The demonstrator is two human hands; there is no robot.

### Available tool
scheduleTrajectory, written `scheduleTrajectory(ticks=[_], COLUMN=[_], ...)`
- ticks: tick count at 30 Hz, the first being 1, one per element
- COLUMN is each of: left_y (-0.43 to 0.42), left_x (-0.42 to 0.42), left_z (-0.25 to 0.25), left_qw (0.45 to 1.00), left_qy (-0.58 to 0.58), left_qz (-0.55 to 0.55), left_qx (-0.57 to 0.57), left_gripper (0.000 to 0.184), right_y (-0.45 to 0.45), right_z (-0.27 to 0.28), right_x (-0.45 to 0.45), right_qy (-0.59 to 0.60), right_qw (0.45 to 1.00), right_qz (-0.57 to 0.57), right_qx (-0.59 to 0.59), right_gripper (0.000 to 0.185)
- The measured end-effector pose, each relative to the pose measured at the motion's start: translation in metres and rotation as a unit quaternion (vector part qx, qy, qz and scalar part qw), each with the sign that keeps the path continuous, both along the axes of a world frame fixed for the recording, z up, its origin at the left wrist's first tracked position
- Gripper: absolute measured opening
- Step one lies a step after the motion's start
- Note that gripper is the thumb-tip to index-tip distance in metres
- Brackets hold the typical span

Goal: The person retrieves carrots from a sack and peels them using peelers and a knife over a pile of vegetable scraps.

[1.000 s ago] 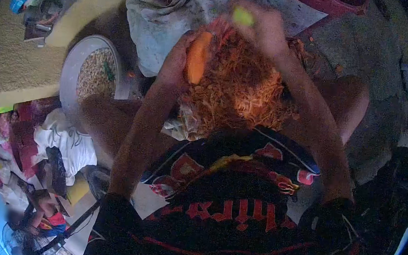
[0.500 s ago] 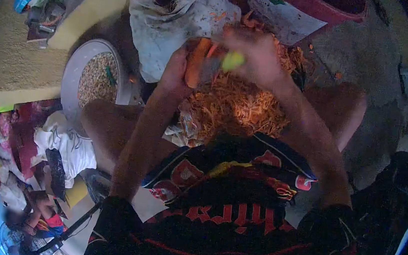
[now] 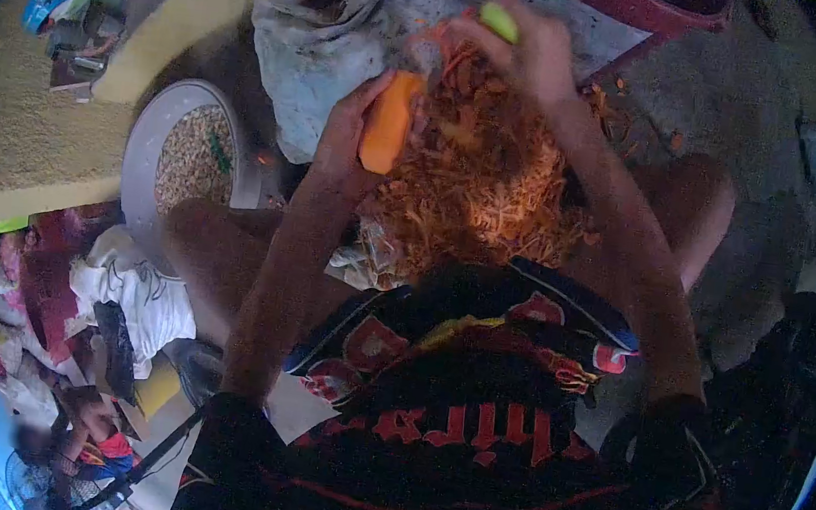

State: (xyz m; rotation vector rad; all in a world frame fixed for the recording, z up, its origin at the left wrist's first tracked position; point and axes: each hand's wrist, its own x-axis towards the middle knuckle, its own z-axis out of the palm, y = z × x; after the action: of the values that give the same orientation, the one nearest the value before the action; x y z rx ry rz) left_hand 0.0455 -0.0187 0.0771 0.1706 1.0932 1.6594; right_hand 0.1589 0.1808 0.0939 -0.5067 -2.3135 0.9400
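Fingers of my left hand (image 3: 349, 133) are wrapped round an orange carrot-like piece (image 3: 390, 124) with a flat lower end. My right hand (image 3: 532, 53) grips a tool by its yellow-green handle (image 3: 500, 22), up and to the right of the piece. The tool's far end is blurred. Below both hands lies a large heap of orange shreds (image 3: 497, 180), with a clear plastic bag (image 3: 378, 252) at its lower left edge.
A pale tub (image 3: 143, 149) of small beige pieces stands at the left, beside a whitish cloth sack (image 3: 304, 62). A red-rimmed container (image 3: 647, 15) is at the top right. Another person (image 3: 92, 426) appears at the lower left.
My right hand with the yellow-green handle has moved up and away from the orange piece. The piece, still in my left hand, now shows a broader, brighter face.
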Motion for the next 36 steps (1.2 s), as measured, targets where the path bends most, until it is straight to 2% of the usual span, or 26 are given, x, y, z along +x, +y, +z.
scheduleTrajectory(ticks=[3, 4, 5, 7, 8, 10, 11, 12, 13, 14, 15, 16, 17, 19, 20, 23, 24, 25, 27, 28, 29, 31, 32, 33, 35, 36], left_y=[0.002, 0.003, 0.004, -0.002, -0.006, -0.002, -0.004, -0.005, -0.003, 0.000, 0.005, 0.007, 0.005, -0.005, -0.004, -0.004, -0.002, 0.001, -0.001, -0.007, -0.008, -0.005, -0.006, -0.007, -0.005, -0.006], left_x=[-0.004, -0.001, 0.001, 0.009, 0.006, -0.008, -0.007, -0.006, -0.004, -0.002, 0.001, 0.001, -0.001, -0.007, -0.009, -0.012, -0.006, -0.004, -0.011, -0.009, -0.005, -0.005, -0.009, -0.013, -0.016, -0.015], left_z=[-0.003, -0.002, 0.000, 0.002, -0.004, -0.011, -0.010, -0.008, -0.005, -0.005, -0.006, -0.007, -0.007, -0.009, -0.013, -0.014, -0.010, -0.006, -0.021, -0.029, -0.026, -0.017, -0.017, -0.019, -0.019, -0.021], left_qw=[1.000, 1.000, 1.000, 0.992, 0.993, 1.000, 1.000, 0.999, 0.997, 0.997, 0.998, 0.997, 0.997, 0.998, 0.998, 0.988, 0.992, 0.995, 0.998, 0.997, 0.997, 0.999, 0.999, 0.996, 0.991, 0.993], left_qy=[0.008, -0.023, -0.021, 0.073, 0.068, 0.013, 0.013, -0.001, -0.017, -0.016, 0.028, 0.072, 0.070, -0.025, -0.025, -0.109, -0.096, -0.081, -0.024, 0.029, 0.026, -0.032, -0.030, -0.057, -0.084, -0.074], left_qz=[-0.005, 0.006, 0.006, -0.032, -0.034, -0.028, -0.027, -0.011, 0.004, 0.004, 0.021, 0.039, 0.040, -0.049, -0.048, -0.047, -0.029, -0.011, -0.032, -0.055, -0.057, -0.026, -0.024, -0.050, -0.077, -0.066], left_qx=[-0.008, 0.007, 0.010, 0.101, 0.094, -0.002, -0.001, 0.037, 0.075, 0.076, 0.044, 0.011, 0.008, 0.038, 0.041, 0.096, 0.074, 0.053, 0.053, 0.048, 0.045, 0.029, 0.031, 0.052, 0.076, 0.068], left_gripper=[0.037, 0.037, 0.037, 0.037, 0.037, 0.039, 0.039, 0.039, 0.039, 0.039, 0.040, 0.040, 0.040, 0.038, 0.038, 0.036, 0.035, 0.034, 0.035, 0.036, 0.036, 0.035, 0.035, 0.035, 0.034, 0.033], right_y=[-0.005, -0.012, -0.013, -0.019, -0.009, 0.018, 0.023, 0.020, 0.009, -0.007, -0.020, -0.029, -0.022, 0.003, 0.016, -0.001, -0.014, -0.012, -0.006, 0.001, 0.011, 0.028, 0.021, 0.011, -0.005, -0.001], right_z=[0.005, -0.018, -0.017, -0.022, -0.031, -0.026, -0.018, -0.016, -0.018, -0.020, -0.019, -0.011, -0.012, -0.024, -0.019, 0.002, -0.008, -0.017, -0.033, -0.027, -0.021, -0.006, -0.007, -0.008, -0.011, -0.019], right_x=[0.006, 0.005, 0.005, 0.008, 0.005, -0.003, -0.006, -0.001, 0.002, 0.007, 0.010, 0.013, 0.010, 0.002, -0.005, 0.009, 0.011, 0.009, 0.004, 0.010, 0.010, 0.002, 0.002, 0.004, 0.009, 0.006], right_qy=[0.008, 0.042, 0.044, 0.075, -0.002, 0.013, 0.031, 0.040, 0.042, 0.057, 0.072, 0.085, 0.085, -0.021, 0.032, -0.036, -0.041, -0.040, 0.116, -0.011, -0.014, 0.009, 0.024, 0.025, 0.089, 0.069], right_qw=[0.999, 0.987, 0.987, 0.927, 0.963, 0.984, 0.994, 0.998, 0.998, 0.984, 0.954, 0.945, 0.946, 0.988, 0.995, 0.998, 0.987, 0.986, 0.935, 0.968, 0.968, 0.996, 0.999, 0.999, 0.958, 0.975], right_qz=[0.051, 0.078, 0.077, 0.147, 0.125, 0.053, -0.016, 0.010, 0.012, 0.084, 0.154, 0.171, 0.172, 0.040, 0.000, 0.020, 0.071, 0.071, 0.148, 0.086, 0.086, -0.010, 0.026, 0.028, 0.127, 0.113], right_qx=[-0.003, 0.134, 0.137, 0.336, 0.240, 0.171, 0.103, 0.046, 0.048, 0.148, 0.246, 0.263, 0.260, 0.145, 0.097, 0.052, 0.141, 0.145, 0.302, 0.237, 0.235, 0.088, -0.021, -0.018, 0.242, 0.177], right_gripper=[0.042, 0.043, 0.043, 0.041, 0.042, 0.044, 0.045, 0.047, 0.047, 0.046, 0.046, 0.046, 0.046, 0.044, 0.042, 0.040, 0.038, 0.038, 0.042, 0.043, 0.043, 0.050, 0.046, 0.046, 0.033, 0.032])
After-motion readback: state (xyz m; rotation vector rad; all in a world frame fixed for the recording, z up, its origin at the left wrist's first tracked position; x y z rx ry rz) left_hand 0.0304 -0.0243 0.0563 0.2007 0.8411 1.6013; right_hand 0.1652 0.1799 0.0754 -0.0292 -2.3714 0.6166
